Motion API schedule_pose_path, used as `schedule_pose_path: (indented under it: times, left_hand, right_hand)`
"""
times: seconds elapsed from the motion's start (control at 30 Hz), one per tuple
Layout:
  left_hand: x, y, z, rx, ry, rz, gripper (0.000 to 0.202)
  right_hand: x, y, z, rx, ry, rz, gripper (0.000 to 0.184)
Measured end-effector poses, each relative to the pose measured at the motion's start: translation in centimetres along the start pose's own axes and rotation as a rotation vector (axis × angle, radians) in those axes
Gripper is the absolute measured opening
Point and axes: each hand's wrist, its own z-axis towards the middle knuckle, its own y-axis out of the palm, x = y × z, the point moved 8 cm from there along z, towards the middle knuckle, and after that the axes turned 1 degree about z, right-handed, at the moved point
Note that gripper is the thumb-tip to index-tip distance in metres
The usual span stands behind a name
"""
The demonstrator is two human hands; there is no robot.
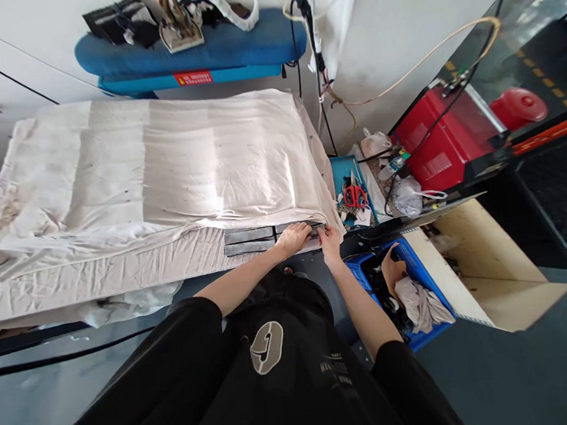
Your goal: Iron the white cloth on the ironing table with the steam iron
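Observation:
Several dark grey flat strips [249, 240], perhaps fabric pieces, lie in rows along the front edge of a table covered with a cream cloth [181, 155]. At the right end of these rows my left hand [294, 238] bends its fingers down onto a dark strip. Close beside it, my right hand [330, 240] pinches the right end of the same dark piece near the table's corner. The fingers partly cover the strip, so its full shape is hidden.
Behind the table, an iron [180, 37] rests on a blue padded board [241, 45]. To the right are red scissors [355, 195] in a blue tray [343, 165], a red machine [442, 138], a filled blue crate [424, 340] and an open cardboard box [499, 248]. Cables hang nearby.

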Motion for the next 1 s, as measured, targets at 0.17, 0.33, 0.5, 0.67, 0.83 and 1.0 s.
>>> schedule_pose_path:
  times: [0.17, 0.33, 0.5, 0.67, 0.83, 1.0]
  left_hand:
    - [-0.5, 0.6, 0.3, -0.024, 0.024, 0.05, 0.009]
    - [-0.4, 0.7, 0.3, -0.051, -0.003, 0.088, 0.01]
    - [-0.7, 1.0, 0.4, -0.078, -0.09, 0.113, 0.015]
    - [-1.1, 1.2, 0.5, -0.064, -0.16, 0.126, 0.031]
    - [-1.2, 1.4, 0.2, -0.034, -0.136, 0.121, 0.023]
    - [-0.5, 1.4, 0.0, 0.016, -0.105, 0.099, 0.021]
  right_hand:
    - [-0.3, -0.7, -0.2, -0.081, 0.07, 0.062, 0.044]
    - [-0.8, -0.8, -0.2, -0.112, 0.092, 0.043, 0.044]
    - [-1.6, -0.5, -0.2, -0.133, 0.067, -0.014, 0.029]
    - [-2.0, -0.6, -0.3, -0.131, 0.025, -0.071, 0.025]
    - [-1.8, -0.5, -0.4, -0.12, 0.024, -0.06, 0.026]
    - [-1.6, -0.5, -0.8, -0.071, 0.075, 0.0, 0.022]
